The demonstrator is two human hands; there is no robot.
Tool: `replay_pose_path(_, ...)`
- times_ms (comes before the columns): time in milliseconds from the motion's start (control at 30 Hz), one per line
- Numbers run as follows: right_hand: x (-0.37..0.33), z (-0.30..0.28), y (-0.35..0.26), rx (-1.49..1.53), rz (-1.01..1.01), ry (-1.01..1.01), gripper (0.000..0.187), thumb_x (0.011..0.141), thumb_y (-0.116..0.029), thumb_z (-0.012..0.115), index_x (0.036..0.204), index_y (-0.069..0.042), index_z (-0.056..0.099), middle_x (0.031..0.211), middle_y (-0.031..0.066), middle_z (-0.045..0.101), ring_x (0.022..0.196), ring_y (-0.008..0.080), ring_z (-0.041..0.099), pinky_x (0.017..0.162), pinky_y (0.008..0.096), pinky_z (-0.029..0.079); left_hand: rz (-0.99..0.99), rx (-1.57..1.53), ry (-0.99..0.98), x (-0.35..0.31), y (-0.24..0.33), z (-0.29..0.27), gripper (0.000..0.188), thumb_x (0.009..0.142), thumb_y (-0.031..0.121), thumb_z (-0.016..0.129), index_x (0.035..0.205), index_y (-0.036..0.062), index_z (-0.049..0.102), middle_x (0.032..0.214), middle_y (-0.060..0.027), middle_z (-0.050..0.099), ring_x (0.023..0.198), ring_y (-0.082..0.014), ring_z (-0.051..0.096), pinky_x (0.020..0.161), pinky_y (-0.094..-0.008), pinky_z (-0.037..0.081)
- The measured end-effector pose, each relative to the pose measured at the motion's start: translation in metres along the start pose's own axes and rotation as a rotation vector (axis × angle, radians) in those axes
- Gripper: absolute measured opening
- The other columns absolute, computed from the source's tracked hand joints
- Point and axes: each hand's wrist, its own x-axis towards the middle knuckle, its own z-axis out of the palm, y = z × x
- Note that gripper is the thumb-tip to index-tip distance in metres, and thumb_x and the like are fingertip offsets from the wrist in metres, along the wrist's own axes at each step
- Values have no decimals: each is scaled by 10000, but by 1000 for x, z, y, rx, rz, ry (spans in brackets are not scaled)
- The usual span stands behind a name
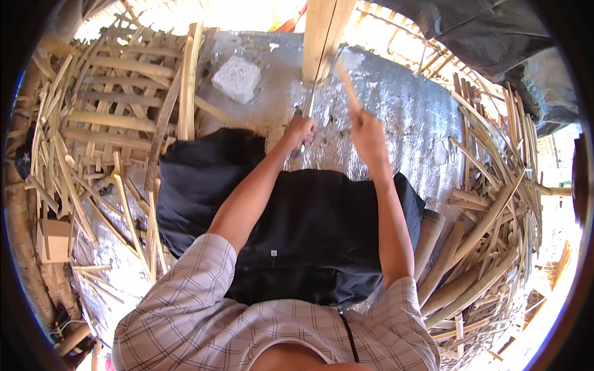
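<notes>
My left hand [301,131] is closed around the handle of a thin blade-like tool [310,99], most of the handle hidden by the fingers. The blade reaches up to the lower end of a thick pale bamboo or wooden pole [320,43], which has a dark split line running along it. Raised to the right, my right hand [369,133] grips a light wooden stick or handle [348,83]. Its far end is blurred beside the pole, so I cannot tell whether it carries a head.
A whitish stone block [237,79] lies left of the pole on the wet-looking grey floor [408,111]. Woven bamboo [117,93] and loose strips fill the left side. Bamboo pieces [476,260] pile up at right. Black cloth [315,216] covers my lap; black sheeting hangs upper right.
</notes>
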Motion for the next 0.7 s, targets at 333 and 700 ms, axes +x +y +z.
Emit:
replay_pose_path(333,3,79,89,-140,-63,-41,412,1049,-294,521,949,92,624,740,276,660,656,472,648,612,543,484,-47,51,-13,-9,2,18,198,826,101,566,648,80,481,522,0,401,390,-124,380,376,-326,264)
replay_pose_path(700,-2,-2,-4,311,-44,185,366,1076,-295,517,880,13,552,530,140,508,424,247,520,456,400,385,-226,-102,-172,6,8,7,181,808,102,553,681,121,426,533,49,360,412,-72,332,393,-281,245)
